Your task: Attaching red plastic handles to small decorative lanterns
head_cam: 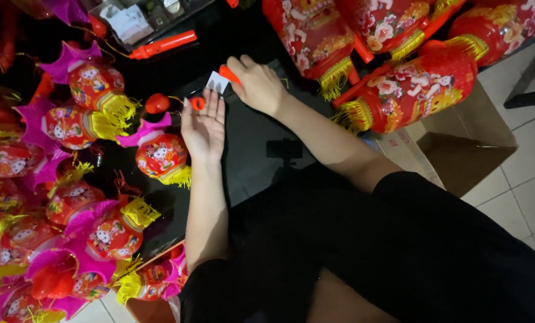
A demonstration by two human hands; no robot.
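Here both forearms reach forward over a dark tabletop [249,137], and the small white card [218,82] lying on it serves as the landmark. The right hand [258,84] lies knuckles-up just right of the card, fingers curled round one orange-red stick [229,74] whose tip meets the card's upper corner. The left hand [203,128] sits just below the card, palm up, fingers straight and loosely spread, gripping nothing; one small red ring [198,103] rests at its fingertips, though whether it touches them is hard to tell. Left of the card lie one red bulb-shaped piece [157,103] and, further down-left, a small round lantern [161,155] with a yellow fringe. Up-left of the card lies one longer red handle [162,44]. Right of the card hang large red lanterns [411,90]; four are visible. Far left of the card is a heap of small lanterns with magenta frills [70,209], too overlapped to count.
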